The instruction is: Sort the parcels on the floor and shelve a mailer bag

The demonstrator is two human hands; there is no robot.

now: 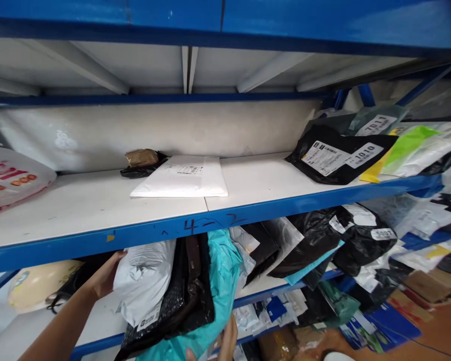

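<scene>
Left hand [104, 275] presses open-palmed on white parcel [143, 286]; right hand [225, 343] cups teal parcel [220, 296] from below (grip partly hidden), lower shelf [97, 321].

Both hands, left [104, 277] and right [225, 343], are bare, the left forearm [60, 328] unsleeved, without rings or watch

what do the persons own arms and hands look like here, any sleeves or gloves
Both are bare. The left hand and its forearm show no glove, sleeve, watch or ring. Only the fingers and part of the palm of the right hand show at the bottom edge, also ungloved.
</scene>
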